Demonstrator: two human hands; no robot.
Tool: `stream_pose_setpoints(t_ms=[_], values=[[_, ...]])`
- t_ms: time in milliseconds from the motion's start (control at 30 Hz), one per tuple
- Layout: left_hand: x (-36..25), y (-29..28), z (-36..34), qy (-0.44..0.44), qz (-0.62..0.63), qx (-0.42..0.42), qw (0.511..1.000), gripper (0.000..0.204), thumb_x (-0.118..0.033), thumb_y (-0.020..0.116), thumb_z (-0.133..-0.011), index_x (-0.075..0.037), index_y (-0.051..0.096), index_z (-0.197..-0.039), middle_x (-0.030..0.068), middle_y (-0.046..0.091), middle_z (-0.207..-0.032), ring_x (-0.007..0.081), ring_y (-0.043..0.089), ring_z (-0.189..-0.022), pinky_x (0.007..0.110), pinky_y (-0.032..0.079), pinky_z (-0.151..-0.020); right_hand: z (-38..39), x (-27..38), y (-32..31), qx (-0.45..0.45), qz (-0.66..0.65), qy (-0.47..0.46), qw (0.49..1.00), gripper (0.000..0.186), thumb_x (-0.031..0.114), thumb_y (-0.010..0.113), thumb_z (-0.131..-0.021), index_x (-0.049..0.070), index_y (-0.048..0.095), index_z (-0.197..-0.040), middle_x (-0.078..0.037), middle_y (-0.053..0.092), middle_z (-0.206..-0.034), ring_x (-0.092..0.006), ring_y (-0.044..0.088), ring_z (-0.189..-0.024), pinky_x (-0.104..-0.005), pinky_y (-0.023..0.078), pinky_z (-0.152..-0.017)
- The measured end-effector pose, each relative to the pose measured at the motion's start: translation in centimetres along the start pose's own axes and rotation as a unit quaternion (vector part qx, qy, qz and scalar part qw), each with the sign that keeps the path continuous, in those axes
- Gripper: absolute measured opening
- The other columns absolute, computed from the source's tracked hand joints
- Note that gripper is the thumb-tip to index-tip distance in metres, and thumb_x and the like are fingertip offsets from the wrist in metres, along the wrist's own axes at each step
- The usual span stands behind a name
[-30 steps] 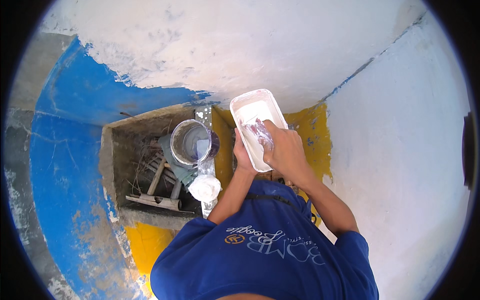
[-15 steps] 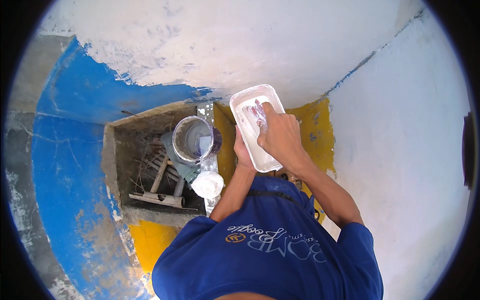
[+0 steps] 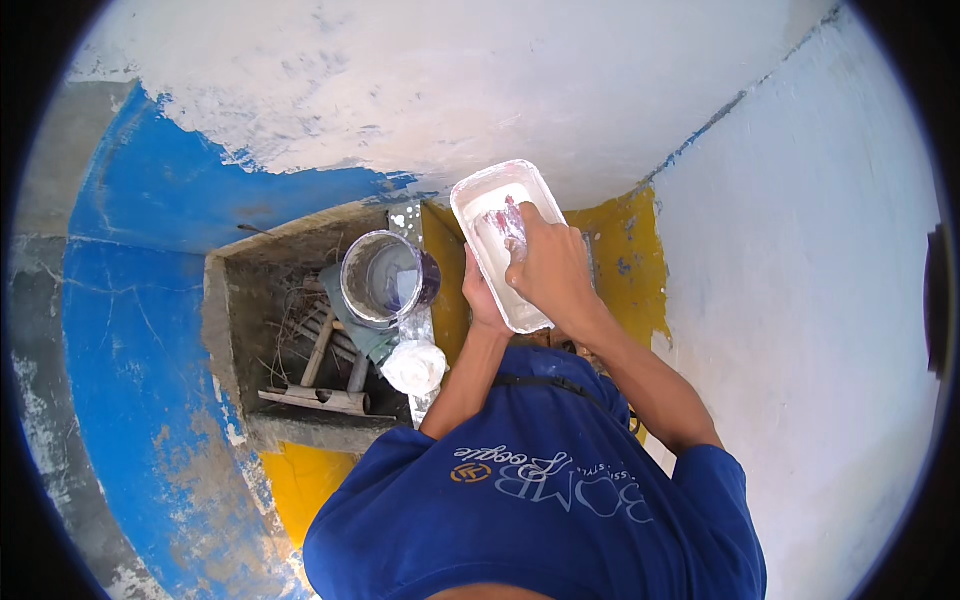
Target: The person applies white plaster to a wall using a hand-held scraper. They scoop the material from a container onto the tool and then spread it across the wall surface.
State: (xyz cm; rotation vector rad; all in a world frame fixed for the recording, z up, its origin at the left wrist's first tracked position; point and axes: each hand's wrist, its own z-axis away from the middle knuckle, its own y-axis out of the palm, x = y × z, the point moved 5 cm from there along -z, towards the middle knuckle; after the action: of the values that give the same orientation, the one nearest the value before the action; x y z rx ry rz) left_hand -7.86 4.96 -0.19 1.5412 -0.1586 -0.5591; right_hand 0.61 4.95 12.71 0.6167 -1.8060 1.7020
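A white rectangular tray [image 3: 462, 205] with white paint inside is held up in front of me, its long sides tilted. My left hand [image 3: 482, 297] grips its left side near the lower end, fingers mostly hidden beneath it. Over the tray, my right hand [image 3: 553, 262] is closed around a paint-smeared, purplish-white paintbrush [image 3: 505, 222]. The far end of the brush lies in the paint; its handle is hidden by my fingers.
To the left, a dark bucket [image 3: 432, 280] with greyish liquid and a round white paint-covered object [image 3: 414, 368] rest on a narrow ledge [image 3: 420, 408]. A concrete recess [image 3: 228, 330] holds sticks and bamboo [image 3: 318, 398]. A white wall [image 3: 800, 300] stands close on the right.
The tray and both hands have shifted slightly up and left in view. The brush stays in the tray, in my right hand.
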Motion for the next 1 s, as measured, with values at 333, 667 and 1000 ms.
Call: stream_pose_setpoints(t_ms=[333, 667, 1000], values=[[0.0, 0.7, 0.3, -0.001, -0.033, -0.017, 0.999, 0.062, -0.051, 0.031, -0.104, -0.011, 0.034, -0.15, 0.0103, 0.046, -0.146, 0.0282, 0.046, -0.134, 0.046, 0.035, -0.113, -0.3, 0.4, -0.6, -0.057, 0.017, -0.005, 0.998, 0.042, 0.005, 0.065, -0.067, -0.009, 0.057, -0.105, -0.029, 0.063, -0.067, -0.0461, 0.065, -0.065, -0.0531, 0.053, -0.065], [-0.2, 0.7, 0.7, -0.002, -0.028, -0.025, 0.999, 0.064, -0.052, 0.032, -0.103, -0.01, 0.031, -0.152, 0.0117, 0.044, -0.149, 0.0296, 0.045, -0.135, 0.046, 0.033, -0.114, -0.9, 0.5, -2.2, -0.054, 0.006, -0.006, 0.999, 0.05, 0.003, 0.061, -0.068, -0.01, 0.056, -0.116, -0.031, 0.061, -0.069, -0.0489, 0.062, -0.067, -0.0552, 0.049, -0.069], [-0.6, 0.5, 0.4, 0.015, -0.05, -0.075, 0.996, 0.063, -0.05, 0.031, -0.103, -0.009, 0.029, -0.152, 0.0127, 0.044, -0.148, 0.0293, 0.045, -0.134, 0.045, 0.037, -0.113, 1.3, -0.8, -0.7, -0.037, 0.156, -0.015, 0.987, 0.035, 0.006, 0.069, -0.068, -0.001, 0.059, -0.101, -0.023, 0.064, -0.065, -0.0398, 0.067, -0.064, -0.0496, 0.052, -0.057]])
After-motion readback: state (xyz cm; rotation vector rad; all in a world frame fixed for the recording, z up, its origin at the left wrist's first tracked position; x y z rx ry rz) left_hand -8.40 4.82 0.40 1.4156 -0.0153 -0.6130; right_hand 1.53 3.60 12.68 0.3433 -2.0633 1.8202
